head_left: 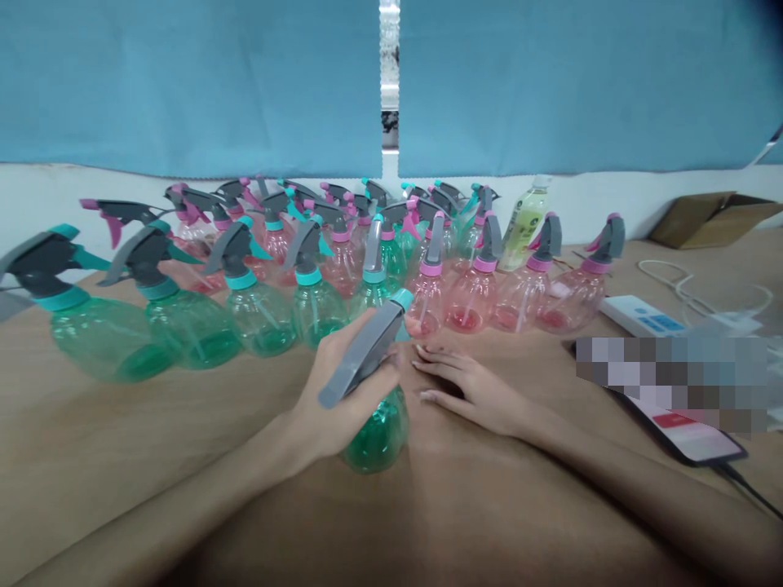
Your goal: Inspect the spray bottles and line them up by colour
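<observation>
My left hand (pixel 339 399) is wrapped round the neck of a green spray bottle (pixel 376 436) with a grey and teal trigger head. That bottle stands at the near middle of the table, its neck hidden by my fingers. Just right of it, my right hand (pixel 468 383) rests on the tabletop with fingers apart and nothing in it. Ahead of both hands runs a front row of spray bottles, green ones such as this green bottle (pixel 263 322) to the left and pink ones such as this pink bottle (pixel 471 302) to the right.
Several more spray bottles (pixel 342 257) crowd behind the front row. A yellow-green drink bottle (pixel 524 224) stands at the back. On the right lie a phone (pixel 691 432) with a cable, a white box-shaped device (pixel 642 316), a white cord (pixel 673 281) and a cardboard box (pixel 703 220).
</observation>
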Demonstrator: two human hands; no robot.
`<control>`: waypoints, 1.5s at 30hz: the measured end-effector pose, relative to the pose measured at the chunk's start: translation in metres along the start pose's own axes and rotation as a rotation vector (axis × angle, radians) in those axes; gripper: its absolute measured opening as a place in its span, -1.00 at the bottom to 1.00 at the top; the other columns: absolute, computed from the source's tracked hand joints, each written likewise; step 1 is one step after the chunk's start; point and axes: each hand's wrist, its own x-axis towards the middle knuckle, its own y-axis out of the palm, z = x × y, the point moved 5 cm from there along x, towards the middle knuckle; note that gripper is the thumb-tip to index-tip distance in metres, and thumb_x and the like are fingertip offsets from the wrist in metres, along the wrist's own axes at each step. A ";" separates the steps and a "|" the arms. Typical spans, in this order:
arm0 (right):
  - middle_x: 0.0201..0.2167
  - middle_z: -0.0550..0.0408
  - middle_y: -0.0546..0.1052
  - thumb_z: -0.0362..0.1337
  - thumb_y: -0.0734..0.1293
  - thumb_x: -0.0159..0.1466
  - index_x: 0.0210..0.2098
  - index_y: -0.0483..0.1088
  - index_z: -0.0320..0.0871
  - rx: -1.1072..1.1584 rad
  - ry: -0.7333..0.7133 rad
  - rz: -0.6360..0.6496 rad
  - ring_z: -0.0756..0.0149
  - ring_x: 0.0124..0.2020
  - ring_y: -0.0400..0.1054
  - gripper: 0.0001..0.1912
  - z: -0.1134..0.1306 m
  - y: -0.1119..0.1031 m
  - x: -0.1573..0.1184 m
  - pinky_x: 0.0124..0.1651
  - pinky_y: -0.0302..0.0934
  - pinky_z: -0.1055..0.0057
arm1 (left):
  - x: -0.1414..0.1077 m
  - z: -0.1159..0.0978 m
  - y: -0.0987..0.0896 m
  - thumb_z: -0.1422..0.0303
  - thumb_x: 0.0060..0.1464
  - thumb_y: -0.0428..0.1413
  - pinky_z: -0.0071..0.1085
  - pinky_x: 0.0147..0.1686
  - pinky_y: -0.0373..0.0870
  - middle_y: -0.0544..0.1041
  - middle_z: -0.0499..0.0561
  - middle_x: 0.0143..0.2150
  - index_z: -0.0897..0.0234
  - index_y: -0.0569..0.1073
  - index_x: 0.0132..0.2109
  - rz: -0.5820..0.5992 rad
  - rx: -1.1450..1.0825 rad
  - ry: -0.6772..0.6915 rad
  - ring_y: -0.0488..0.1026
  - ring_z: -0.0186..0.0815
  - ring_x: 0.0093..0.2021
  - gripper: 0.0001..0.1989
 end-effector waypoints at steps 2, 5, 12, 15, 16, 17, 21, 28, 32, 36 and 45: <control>0.22 0.00 0.29 0.01 0.20 0.30 0.20 0.24 -0.03 -0.002 0.002 0.003 0.08 0.26 0.11 -0.47 0.000 0.000 0.000 0.25 0.04 -0.04 | 0.000 0.002 0.002 0.40 0.07 0.03 -0.37 -0.34 0.39 0.42 -0.09 -0.42 0.19 0.36 -0.16 -0.005 -0.035 -0.002 0.45 -0.27 -0.31 -0.85; 0.23 -0.01 0.27 0.01 0.19 0.31 0.21 0.21 -0.05 -0.012 0.008 0.016 0.10 0.27 0.09 -0.46 0.001 0.000 0.000 0.27 0.02 -0.02 | -0.001 0.005 0.005 0.39 0.10 0.05 -0.36 -0.27 0.43 0.45 -0.05 -0.32 0.18 0.34 -0.04 -0.012 -0.048 -0.012 0.45 -0.26 -0.22 -0.75; 0.24 -0.01 0.27 0.02 0.18 0.31 0.22 0.20 -0.05 -0.013 0.010 0.036 0.11 0.27 0.08 -0.45 0.001 0.000 0.001 0.27 0.01 0.00 | -0.001 0.005 0.006 0.38 0.10 0.08 -0.31 -0.22 0.48 0.48 -0.02 -0.25 0.19 0.32 0.02 -0.003 -0.059 -0.022 0.49 -0.24 -0.22 -0.68; 0.24 0.00 0.26 0.01 0.19 0.31 0.21 0.22 -0.02 0.001 0.001 0.022 0.10 0.27 0.08 -0.47 0.000 0.000 0.000 0.26 0.02 -0.03 | 0.000 0.004 0.006 0.40 0.09 0.08 -0.29 -0.19 0.48 0.49 -0.01 -0.22 0.15 0.28 0.05 0.005 -0.044 0.002 0.49 -0.24 -0.20 -0.64; 0.25 0.01 0.25 0.01 0.19 0.31 0.21 0.22 -0.02 0.003 -0.001 0.022 0.10 0.27 0.08 -0.48 0.000 0.000 0.000 0.26 0.03 -0.03 | 0.000 0.005 0.006 0.40 0.08 0.09 -0.29 -0.20 0.49 0.48 -0.02 -0.22 0.14 0.28 0.04 0.003 -0.030 0.007 0.49 -0.24 -0.21 -0.64; 0.24 0.02 0.25 0.00 0.19 0.31 0.20 0.23 -0.01 0.003 -0.002 0.022 0.10 0.27 0.08 -0.48 0.000 0.000 0.000 0.26 0.03 -0.03 | 0.000 0.006 0.006 0.40 0.07 0.10 -0.30 -0.21 0.49 0.47 -0.02 -0.22 0.14 0.27 0.04 0.000 -0.017 0.011 0.49 -0.25 -0.21 -0.63; 0.25 0.02 0.25 0.01 0.18 0.31 0.19 0.24 -0.03 -0.008 0.000 0.031 0.10 0.28 0.07 -0.49 -0.001 0.001 0.000 0.26 0.02 -0.02 | -0.001 0.011 0.007 0.39 0.04 0.13 -0.31 -0.26 0.49 0.45 -0.02 -0.18 0.12 0.21 0.07 0.006 -0.026 0.025 0.49 -0.25 -0.24 -0.55; 0.24 -0.02 0.26 0.02 0.17 0.32 0.18 0.25 -0.11 -0.020 0.011 0.045 0.11 0.28 0.07 -0.46 0.001 0.000 0.001 0.28 0.00 0.01 | -0.002 0.010 0.007 0.39 0.02 0.13 -0.30 -0.30 0.48 0.45 0.00 -0.18 0.08 0.18 0.11 0.039 0.030 0.015 0.49 -0.23 -0.26 -0.50; 0.24 -0.02 0.25 0.02 0.17 0.31 0.19 0.25 -0.13 -0.027 0.010 0.049 0.11 0.28 0.07 -0.45 0.000 0.000 0.001 0.29 -0.01 0.02 | -0.001 0.010 0.008 0.45 0.00 0.10 -0.36 -0.33 0.44 0.44 -0.08 -0.33 0.04 0.18 0.13 0.022 0.077 0.026 0.46 -0.26 -0.33 -0.46; 0.24 -0.01 0.26 0.02 0.17 0.32 0.19 0.24 -0.11 -0.024 0.009 0.042 0.11 0.28 0.08 -0.46 0.000 0.001 0.000 0.28 0.00 0.00 | -0.001 0.011 0.009 0.50 -0.04 0.08 -0.40 -0.37 0.41 0.42 -0.09 -0.33 0.11 0.22 0.06 0.009 0.032 0.029 0.41 -0.33 -0.40 -0.51; 0.24 -0.01 0.26 0.02 0.17 0.31 0.19 0.25 -0.10 -0.016 0.016 0.041 0.11 0.27 0.08 -0.46 -0.001 0.001 0.000 0.27 0.01 -0.01 | -0.001 0.003 0.006 0.52 -0.07 0.06 -0.38 -0.30 0.41 0.45 -0.05 -0.23 0.16 0.28 0.03 0.009 -0.001 0.055 0.41 -0.33 -0.35 -0.54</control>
